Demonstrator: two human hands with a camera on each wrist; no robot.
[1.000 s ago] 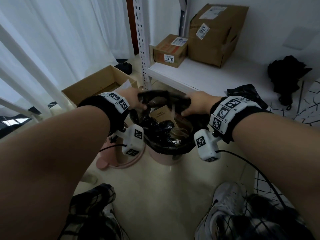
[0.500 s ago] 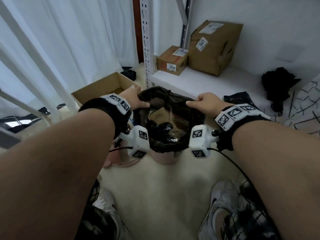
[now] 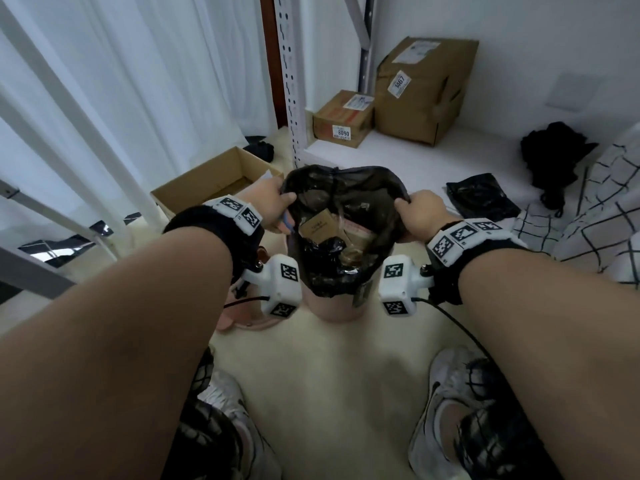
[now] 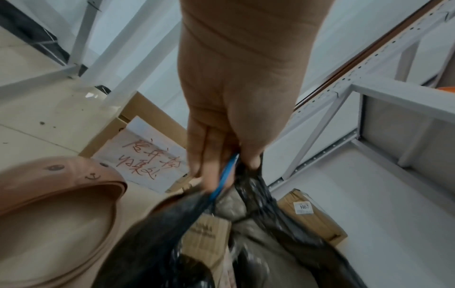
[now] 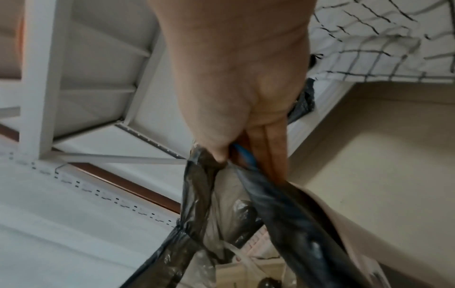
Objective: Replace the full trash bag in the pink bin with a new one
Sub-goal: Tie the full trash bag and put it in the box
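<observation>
A full black trash bag (image 3: 343, 199) is partly drawn up out of the pink bin (image 3: 334, 308) on the floor, its mouth held wide. My left hand (image 3: 275, 199) pinches the bag's left rim together with a blue drawstring (image 4: 225, 177). On the opposite rim my right hand (image 3: 414, 211) grips the plastic and another stretch of blue drawstring (image 5: 245, 155). Cardboard scraps and crumpled plastic fill the trash bag (image 4: 204, 233). A folded black bag (image 3: 481, 199) lies on the low white shelf to the right.
The bin's pink lid (image 4: 56, 202) lies on the floor left of the bin. An open cardboard box (image 3: 207, 183) sits behind it, two sealed boxes (image 3: 420, 88) on the shelf (image 3: 398, 157). A white rack post (image 3: 289, 77) rises behind the bag. My shoes (image 3: 446, 407) are close below.
Both hands have risen and moved apart, drawing the bag's rim up out of the bin and stretching its mouth wider. The view has pulled back from the bin.
</observation>
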